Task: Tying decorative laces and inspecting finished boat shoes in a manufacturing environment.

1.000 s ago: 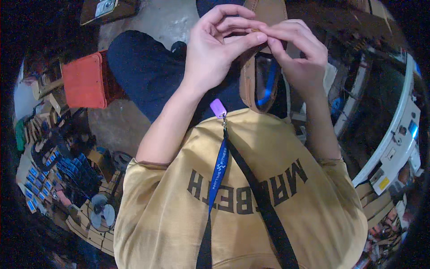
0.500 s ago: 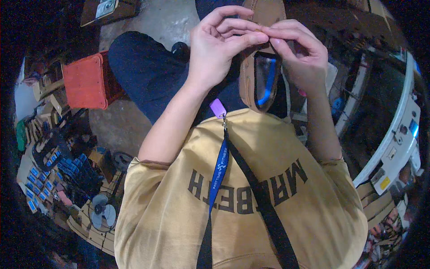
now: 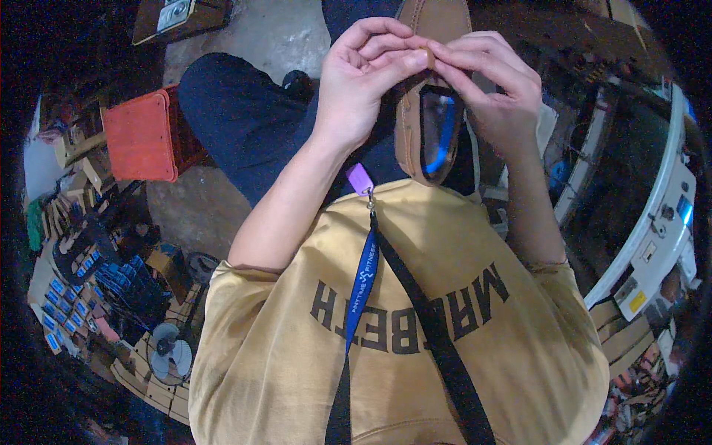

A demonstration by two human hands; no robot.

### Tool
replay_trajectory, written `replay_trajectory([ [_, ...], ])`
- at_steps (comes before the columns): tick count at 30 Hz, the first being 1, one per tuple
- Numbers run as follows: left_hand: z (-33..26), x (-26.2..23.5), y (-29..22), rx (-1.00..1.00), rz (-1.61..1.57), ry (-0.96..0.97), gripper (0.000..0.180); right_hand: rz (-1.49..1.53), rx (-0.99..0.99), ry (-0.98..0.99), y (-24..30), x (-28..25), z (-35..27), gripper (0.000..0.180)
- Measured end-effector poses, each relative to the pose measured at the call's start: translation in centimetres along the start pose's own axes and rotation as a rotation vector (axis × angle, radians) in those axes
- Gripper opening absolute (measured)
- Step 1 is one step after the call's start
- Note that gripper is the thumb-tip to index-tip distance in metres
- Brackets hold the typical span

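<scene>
Both hands meet in front of me, fingertips together over a brown leather piece. My left hand [image 3: 354, 87] pinches a small yellowish-brown piece [image 3: 429, 59] between thumb and forefinger. The fingers of my right hand [image 3: 498, 85] are pressed together at the same small piece, which is mostly covered by fingertips. Below them, over my lap, lies the long brown leather piece [image 3: 406, 144], shaped like a shoe, with stitching along its edge. Its oval opening [image 3: 433, 137] is dark with a bright blue strip inside. The far end runs out of the picture's top.
I sit with dark-trousered legs [image 3: 237, 122] bent. A red plastic container [image 3: 139, 137] stands left of my knee. At the lower left are a small fan [image 3: 170, 350] and stacked pieces. A white curved machine edge [image 3: 649, 230] is on the right. A purple tag [image 3: 360, 179] hangs from my lanyard.
My joined fingertips have shifted slightly left, and more of the small yellowish-brown piece shows between them. The leather piece has barely moved.
</scene>
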State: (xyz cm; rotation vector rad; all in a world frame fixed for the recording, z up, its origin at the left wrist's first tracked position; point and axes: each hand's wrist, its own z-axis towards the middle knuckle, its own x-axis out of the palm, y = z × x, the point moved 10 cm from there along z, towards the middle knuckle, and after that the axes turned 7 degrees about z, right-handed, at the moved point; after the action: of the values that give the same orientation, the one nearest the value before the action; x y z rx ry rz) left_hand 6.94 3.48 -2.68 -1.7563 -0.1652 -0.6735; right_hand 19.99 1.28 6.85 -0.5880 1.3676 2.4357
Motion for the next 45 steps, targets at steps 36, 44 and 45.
replay_trajectory([
  [36,-1.3,2.5,-8.0,0.660,0.889,0.050,0.020,0.463,0.337,-0.013,-3.5,0.6,-1.2,0.016],
  [44,-1.1,2.9,-8.3,0.623,1.049,0.174,0.017,0.322,0.397,0.011,-3.2,0.7,-0.8,0.018],
  [45,-0.7,2.6,-8.1,0.547,0.986,0.196,0.016,0.325,0.366,0.015,-3.2,0.8,-0.6,0.016],
])
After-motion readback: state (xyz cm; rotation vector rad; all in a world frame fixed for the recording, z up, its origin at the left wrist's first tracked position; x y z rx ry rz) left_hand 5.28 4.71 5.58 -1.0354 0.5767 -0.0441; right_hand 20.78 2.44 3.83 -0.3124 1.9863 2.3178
